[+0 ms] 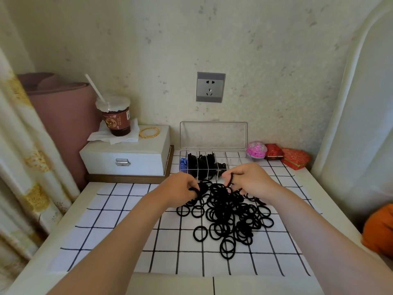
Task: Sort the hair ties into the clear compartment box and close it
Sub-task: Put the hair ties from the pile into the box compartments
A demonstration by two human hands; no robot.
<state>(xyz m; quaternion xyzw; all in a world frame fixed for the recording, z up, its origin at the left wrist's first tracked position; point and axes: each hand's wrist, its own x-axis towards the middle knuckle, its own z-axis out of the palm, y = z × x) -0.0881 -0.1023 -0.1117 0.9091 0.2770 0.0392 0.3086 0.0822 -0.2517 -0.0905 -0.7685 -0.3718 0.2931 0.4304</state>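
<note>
A heap of several black hair ties (228, 218) lies on the checked cloth (119, 226) in the middle of the table. Behind it stands the clear compartment box (234, 157) with its lid (213, 135) upright against the wall. Its left compartments hold blue pieces and black ties; the right ones look bare. My left hand (180, 187) pinches black ties at the heap's far left edge. My right hand (249, 178) grips a few black ties at the heap's far right, just in front of the box.
A white jewellery box (127, 156) stands at the back left with a cup and straw (116, 116) and gold bangles (148, 132) on top. A pink ball (256, 151) and red pouches (294, 157) sit right of the clear box. A curtain (27, 167) hangs on the left.
</note>
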